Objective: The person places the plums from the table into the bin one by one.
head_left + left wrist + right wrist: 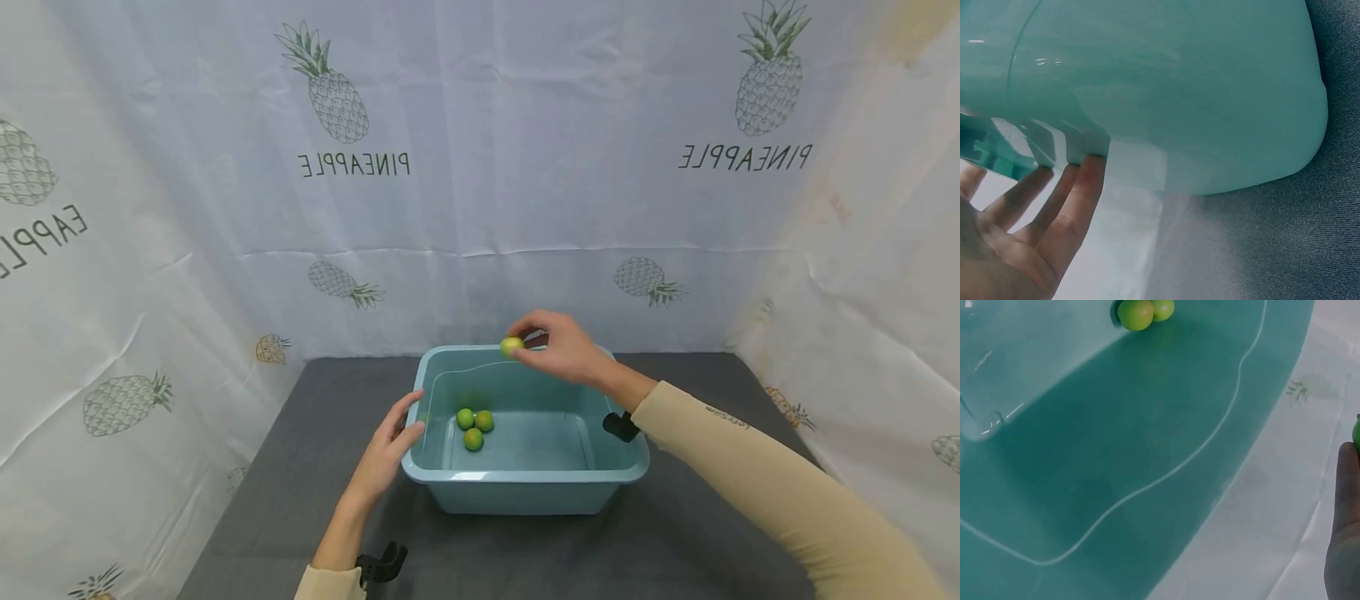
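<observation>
My right hand [566,348] pinches a small yellow-green lime [512,346] between thumb and fingertips, above the far rim of a light blue plastic basin [525,477]. At the right edge of the right wrist view, part of that lime [1357,432] shows by a fingertip. Three green limes [473,439] lie close together on the basin floor, toward its left side. My left hand [382,458] rests at the basin's left rim, thumb and index fingertip on it. Its other fingers [1072,219] reach out fairly straight, tips touching the outer wall.
The basin stands on a dark grey cloth-covered table [277,492]. White curtains [487,167] printed with pineapples hang behind and at both sides. Black wrist mounts [382,564] sit on both arms, the right one overlapping the basin's right rim in the head view.
</observation>
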A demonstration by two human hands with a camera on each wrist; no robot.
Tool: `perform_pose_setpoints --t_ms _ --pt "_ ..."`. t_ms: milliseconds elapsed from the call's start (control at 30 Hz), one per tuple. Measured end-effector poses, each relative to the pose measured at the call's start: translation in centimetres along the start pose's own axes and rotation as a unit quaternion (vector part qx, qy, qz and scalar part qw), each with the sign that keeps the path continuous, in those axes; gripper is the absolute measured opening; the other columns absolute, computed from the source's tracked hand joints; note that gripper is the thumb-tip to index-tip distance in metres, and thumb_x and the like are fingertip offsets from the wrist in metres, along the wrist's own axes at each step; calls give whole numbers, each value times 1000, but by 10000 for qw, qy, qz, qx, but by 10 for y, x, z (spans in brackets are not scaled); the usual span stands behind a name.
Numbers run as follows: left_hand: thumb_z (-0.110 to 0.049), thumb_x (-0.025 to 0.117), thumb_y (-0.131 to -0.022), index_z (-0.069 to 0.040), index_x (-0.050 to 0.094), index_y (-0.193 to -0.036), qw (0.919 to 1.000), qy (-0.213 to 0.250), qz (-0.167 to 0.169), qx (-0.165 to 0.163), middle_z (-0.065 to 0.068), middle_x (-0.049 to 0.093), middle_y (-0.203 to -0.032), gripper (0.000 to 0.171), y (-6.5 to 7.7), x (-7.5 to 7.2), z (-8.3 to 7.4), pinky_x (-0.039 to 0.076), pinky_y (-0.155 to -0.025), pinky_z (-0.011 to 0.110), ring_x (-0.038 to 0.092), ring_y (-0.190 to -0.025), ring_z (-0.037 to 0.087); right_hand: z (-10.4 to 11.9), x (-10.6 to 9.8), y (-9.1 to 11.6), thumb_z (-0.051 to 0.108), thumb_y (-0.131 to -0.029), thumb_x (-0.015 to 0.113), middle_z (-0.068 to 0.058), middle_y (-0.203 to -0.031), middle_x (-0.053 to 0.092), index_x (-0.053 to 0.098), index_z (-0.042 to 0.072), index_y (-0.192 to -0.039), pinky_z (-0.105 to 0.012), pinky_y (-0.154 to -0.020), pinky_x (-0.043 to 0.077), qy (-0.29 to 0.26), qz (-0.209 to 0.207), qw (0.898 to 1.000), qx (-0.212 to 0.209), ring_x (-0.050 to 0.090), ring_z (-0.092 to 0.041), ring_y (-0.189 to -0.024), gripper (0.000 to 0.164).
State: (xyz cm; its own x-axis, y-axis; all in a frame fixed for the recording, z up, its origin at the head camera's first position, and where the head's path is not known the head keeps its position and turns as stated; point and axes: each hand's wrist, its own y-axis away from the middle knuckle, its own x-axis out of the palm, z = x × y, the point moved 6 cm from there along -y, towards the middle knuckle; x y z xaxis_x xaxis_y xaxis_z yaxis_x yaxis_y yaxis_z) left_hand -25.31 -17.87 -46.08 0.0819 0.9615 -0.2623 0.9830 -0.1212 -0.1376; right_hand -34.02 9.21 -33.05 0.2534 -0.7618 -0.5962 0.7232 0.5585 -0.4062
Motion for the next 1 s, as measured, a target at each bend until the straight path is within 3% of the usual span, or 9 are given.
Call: perform_pose_setpoints --t_ms 200,567,1000 --pt "-29 53 -107 -22 39 -155 10000 28 -11 -15 15 32 -162 51 0 0 0 39 -105 59 43 -140 38 -15 20 -7 11 -93 75 -9 -111 67 70 3 -113 -40 -90 55 -116 198 9997 -103 65 -25 -103 22" --pt "-28 53 -107 -22 39 -155 10000 16 -24 -15 17 33 -161 51 -1 -1 -1 41 -103 56 46 -136 38 -43 59 -3 13 -94 73 -3 -109 67 70 6 -112 -33 -90 54 -89 764 9961 426 65 -18 -100 20" --pt "-28 53 -107 -22 39 -155 10000 35 2 44 17 32 -162 51 -2 0 1 40 -103 57 45 -138 38 -59 83 -2 16 -94 74 -1 -110 67 70 6 -116 -32 -89 53 -19 1338 9862 975 65 -17 -102 25"
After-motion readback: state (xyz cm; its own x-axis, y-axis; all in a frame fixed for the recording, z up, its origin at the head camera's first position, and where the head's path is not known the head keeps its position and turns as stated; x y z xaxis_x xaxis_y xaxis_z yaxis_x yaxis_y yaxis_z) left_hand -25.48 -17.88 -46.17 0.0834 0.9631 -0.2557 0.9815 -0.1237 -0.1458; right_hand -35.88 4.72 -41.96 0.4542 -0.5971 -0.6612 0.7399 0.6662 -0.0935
